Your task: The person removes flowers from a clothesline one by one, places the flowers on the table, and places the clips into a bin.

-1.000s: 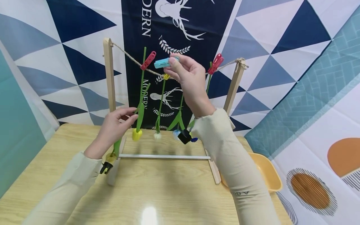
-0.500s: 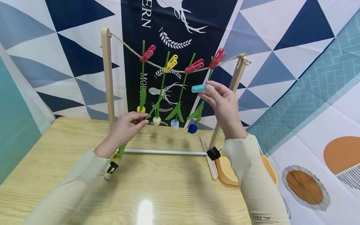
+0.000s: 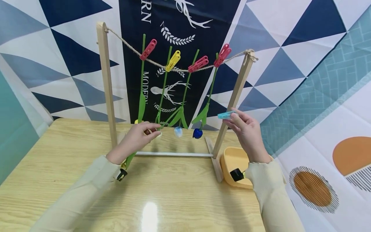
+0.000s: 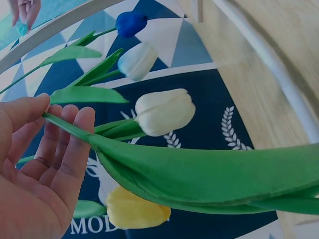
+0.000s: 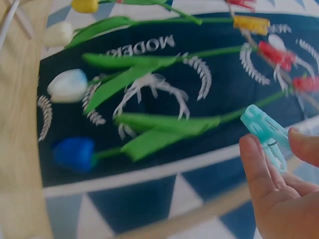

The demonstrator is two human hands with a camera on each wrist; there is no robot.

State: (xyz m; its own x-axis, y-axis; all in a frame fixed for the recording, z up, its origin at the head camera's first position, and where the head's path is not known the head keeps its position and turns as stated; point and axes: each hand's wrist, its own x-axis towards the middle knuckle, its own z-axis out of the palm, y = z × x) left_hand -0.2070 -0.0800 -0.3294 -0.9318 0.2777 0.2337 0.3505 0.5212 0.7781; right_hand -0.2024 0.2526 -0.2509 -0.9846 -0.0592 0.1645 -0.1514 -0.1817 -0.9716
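Ideally, the green-leaved flower should be kept lightly pinched by its stem, clear of the hanging white tulip, and the turquoise clothespin squeezed only once lined up with the rope. That stem is held between the thumb and fingers of the left hand, below the rope; the clothespin is pinched by the right hand, near the right post. The flower's head can hardly be made out. Since half a second ago, the clothespin has been lowered and carried rightward, farther from the rope.
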